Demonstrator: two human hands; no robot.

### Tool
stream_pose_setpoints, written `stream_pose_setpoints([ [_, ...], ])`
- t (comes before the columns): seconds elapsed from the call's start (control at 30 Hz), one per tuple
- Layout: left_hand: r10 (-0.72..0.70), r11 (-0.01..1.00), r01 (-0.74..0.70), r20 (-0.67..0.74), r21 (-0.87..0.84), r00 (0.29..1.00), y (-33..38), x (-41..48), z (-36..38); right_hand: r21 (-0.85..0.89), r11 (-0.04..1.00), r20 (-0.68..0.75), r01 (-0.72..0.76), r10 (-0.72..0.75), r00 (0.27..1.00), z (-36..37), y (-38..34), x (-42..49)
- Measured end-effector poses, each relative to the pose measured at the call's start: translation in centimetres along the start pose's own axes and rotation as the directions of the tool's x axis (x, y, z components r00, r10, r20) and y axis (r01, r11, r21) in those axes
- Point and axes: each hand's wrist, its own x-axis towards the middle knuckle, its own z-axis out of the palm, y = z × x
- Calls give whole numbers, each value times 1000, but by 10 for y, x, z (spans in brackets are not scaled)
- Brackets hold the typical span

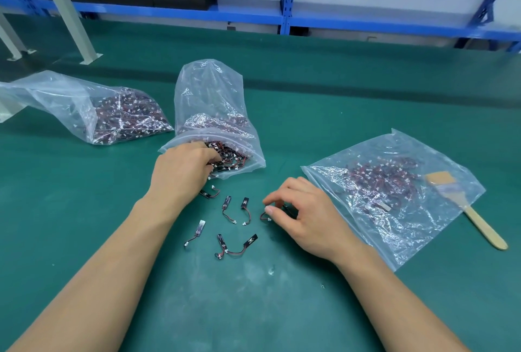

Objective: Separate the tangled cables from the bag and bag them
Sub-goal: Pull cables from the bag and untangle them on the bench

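A clear plastic bag (pixel 210 92) full of tangled short cables stands in the middle of the green table, its mouth facing me. My left hand (pixel 180 171) reaches into that mouth, fingers curled among the tangled cables (pixel 231 154). Several separated cables (pixel 227 205) lie loose on the mat in front of the bag. My right hand (pixel 298 213) pinches one small cable (pixel 263 215) at the right of that group. A flat clear bag (pixel 394 196) holding sorted cables lies just right of my right hand.
A second full bag (pixel 84 109) of cables lies at the left. A wooden-handled brush (pixel 465 208) rests partly on the flat bag at the right. Blue shelving (pixel 287 19) and grey frame legs (pixel 70 13) run along the table's far side.
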Motion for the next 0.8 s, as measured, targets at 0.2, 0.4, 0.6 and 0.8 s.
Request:
stream_pose_setpoints([
  [0.2,42,997,-52,-160,-60,986,3,-6,-5,-3,1000,-4,-3,3,1000,0,0,0],
  [0.4,78,985,-119,-288,-126,954,4,-9,-7,5,1000,-13,-2,2,1000,-1,0,0],
  [0.6,98,971,-164,-334,-175,937,-2,-8,-4,6,1000,-9,2,-2,1000,-1,0,0],
  [0.8,40,953,-145,-364,-266,931,-5,-9,-3,-2,1000,-10,7,-7,1000,0,1,0],
])
